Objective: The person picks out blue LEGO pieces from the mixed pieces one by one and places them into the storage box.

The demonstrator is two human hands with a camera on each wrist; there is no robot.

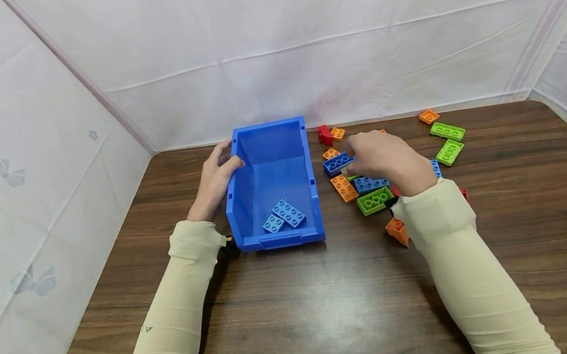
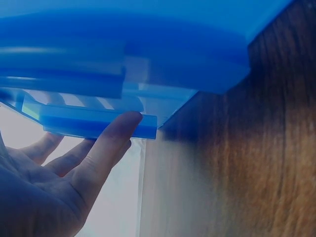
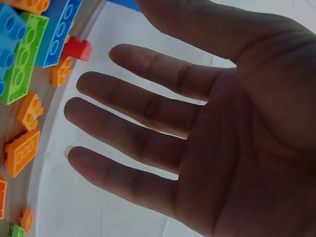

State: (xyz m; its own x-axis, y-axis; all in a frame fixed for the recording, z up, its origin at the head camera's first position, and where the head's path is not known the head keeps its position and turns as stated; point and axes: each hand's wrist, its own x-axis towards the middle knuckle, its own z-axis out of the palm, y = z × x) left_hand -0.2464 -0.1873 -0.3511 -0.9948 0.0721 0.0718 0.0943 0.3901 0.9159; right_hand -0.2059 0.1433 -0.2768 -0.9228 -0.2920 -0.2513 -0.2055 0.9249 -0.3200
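A blue plastic storage bin (image 1: pixel 282 239) stands left of centre on the table. My left hand (image 1: pixel 214 178) grips its left rim, the thumb over the edge and the fingers on the outside; the left wrist view shows that thumb (image 2: pixel 118 136) on the bin. Two light blue toy bricks (image 1: pixel 289 213) lie inside near the front. My right hand (image 1: pixel 388 160) is over a loose pile of bricks right of the bin. Its fingers (image 3: pixel 133 123) are straight and spread, with nothing held. Closest to it are a dark blue brick (image 1: pixel 339 163), a blue brick (image 1: pixel 371 184) and a green brick (image 1: pixel 375 201).
Further right lie green bricks (image 1: pixel 450 152) and a small orange brick (image 1: pixel 429 116). A red brick (image 1: pixel 325 135) sits by the bin's right side. An orange wedge brick (image 1: pixel 397 231) is nearest the front. White cloth (image 1: pixel 273 80) hangs behind the brown wooden table (image 1: pixel 298 314).
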